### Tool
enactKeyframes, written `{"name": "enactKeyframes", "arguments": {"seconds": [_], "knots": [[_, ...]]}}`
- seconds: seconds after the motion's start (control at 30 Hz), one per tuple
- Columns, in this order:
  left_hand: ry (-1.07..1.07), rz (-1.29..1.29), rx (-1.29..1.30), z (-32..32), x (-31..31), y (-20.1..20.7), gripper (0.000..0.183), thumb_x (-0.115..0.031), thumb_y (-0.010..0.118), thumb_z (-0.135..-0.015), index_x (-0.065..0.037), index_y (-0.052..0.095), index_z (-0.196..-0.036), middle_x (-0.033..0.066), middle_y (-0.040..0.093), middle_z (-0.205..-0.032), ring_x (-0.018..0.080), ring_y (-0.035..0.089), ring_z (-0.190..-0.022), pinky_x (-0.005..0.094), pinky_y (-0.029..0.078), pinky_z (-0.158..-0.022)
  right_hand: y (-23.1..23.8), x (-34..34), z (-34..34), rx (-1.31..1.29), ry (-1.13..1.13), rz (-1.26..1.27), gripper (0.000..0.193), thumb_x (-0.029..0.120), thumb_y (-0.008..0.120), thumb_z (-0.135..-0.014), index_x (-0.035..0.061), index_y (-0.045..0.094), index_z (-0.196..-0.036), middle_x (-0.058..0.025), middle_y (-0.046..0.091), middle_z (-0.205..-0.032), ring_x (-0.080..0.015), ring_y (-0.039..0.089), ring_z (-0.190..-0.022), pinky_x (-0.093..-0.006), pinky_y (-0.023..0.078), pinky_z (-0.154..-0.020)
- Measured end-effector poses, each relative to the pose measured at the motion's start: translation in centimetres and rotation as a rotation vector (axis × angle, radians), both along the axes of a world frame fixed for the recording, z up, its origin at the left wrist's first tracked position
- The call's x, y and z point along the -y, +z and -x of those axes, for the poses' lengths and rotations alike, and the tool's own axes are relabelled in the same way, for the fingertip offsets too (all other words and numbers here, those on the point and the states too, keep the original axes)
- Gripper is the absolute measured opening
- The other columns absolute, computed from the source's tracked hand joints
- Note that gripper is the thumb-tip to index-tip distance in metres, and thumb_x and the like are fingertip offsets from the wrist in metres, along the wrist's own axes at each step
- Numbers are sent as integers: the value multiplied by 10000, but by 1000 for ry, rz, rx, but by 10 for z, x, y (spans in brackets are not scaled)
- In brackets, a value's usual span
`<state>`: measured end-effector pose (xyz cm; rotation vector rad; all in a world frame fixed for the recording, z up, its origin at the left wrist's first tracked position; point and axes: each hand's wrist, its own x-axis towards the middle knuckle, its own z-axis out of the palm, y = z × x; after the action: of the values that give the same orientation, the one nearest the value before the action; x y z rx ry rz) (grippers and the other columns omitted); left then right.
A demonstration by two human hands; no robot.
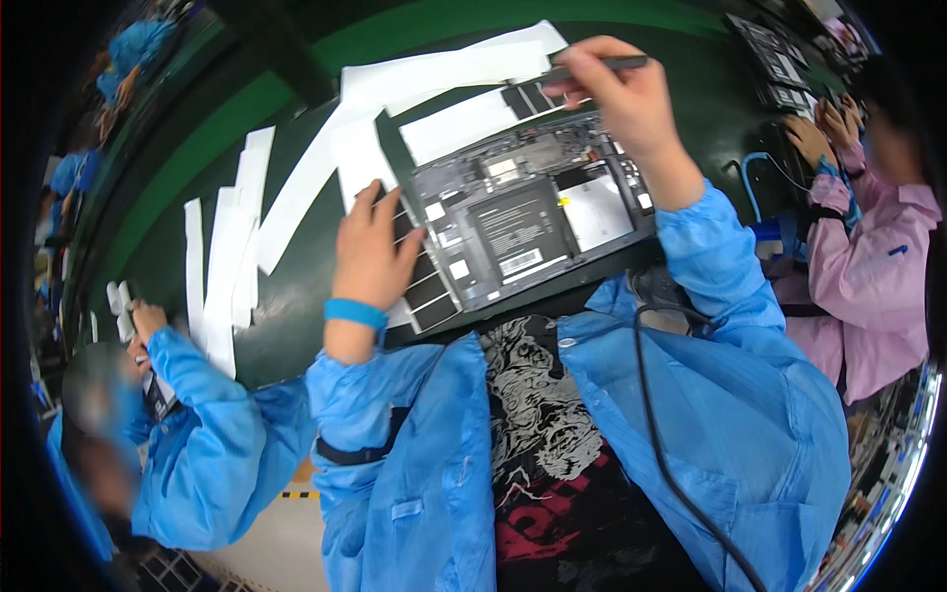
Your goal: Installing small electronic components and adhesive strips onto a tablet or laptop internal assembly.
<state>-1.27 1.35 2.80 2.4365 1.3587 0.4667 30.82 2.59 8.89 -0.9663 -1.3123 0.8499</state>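
Observation:
An opened laptop base (449,187) lies on the table in front of me, with its black battery (518,232) and a silver plate (598,212) exposed. My left hand (373,252) is open, fingers spread and lying over a strip of black rectangular pieces (429,291) along the laptop's left edge. Beyond the laptop's back edge, my right hand (621,99) is closed around a slim black tool (621,63). The tool's front end is near a white strip bearing black pieces (528,100); fingers partly hide it, and I cannot tell whether it touches.
Long white paper strips (306,187) lie across the dark green table (296,340) to the left and back. On the left sits a person in blue (217,444); on the right, another in pink (873,257). A black cable (651,424) hangs over my right side.

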Motion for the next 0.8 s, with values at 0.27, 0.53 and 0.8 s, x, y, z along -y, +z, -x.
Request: {"name": "enactKeyframes", "arguments": {"seconds": [0.27, 0.53, 0.8], "knots": [[-122, 98, 210, -125, 21, 70, 325, -217, 633, -866, 15, 603, -1092, 190, 588, -997, 364, 582, -937, 416, 477, -800, -43, 35, -100, -101, -182, 339, 212, 168, 691, -875, -22, 682, -969, -114, 701, -867, -144, 666, -692, -213, 448, -532], [-172, 39, 145, -193, 27, 28, 456, -239, 666, -837, 27, 571, -1195, 181, 547, -1007, 356, 547, -956, 422, 467, -818, -71, 30, -94, -218, -72, 399, 179, 118, 725, -841, -23, 695, -947, -68, 679, -783, -55, 470, -538, -193, 353, -475], [-258, 123, 225, -191, 29, 25, 443, -195, 674, -822, -10, 579, -1213, 128, 534, -956, 313, 537, -900, 397, 424, -804, -68, 32, -92, -149, -44, 447, 180, 137, 718, -847, -16, 699, -940, -31, 652, -719, -34, 432, -521, -189, 314, -462]]}}
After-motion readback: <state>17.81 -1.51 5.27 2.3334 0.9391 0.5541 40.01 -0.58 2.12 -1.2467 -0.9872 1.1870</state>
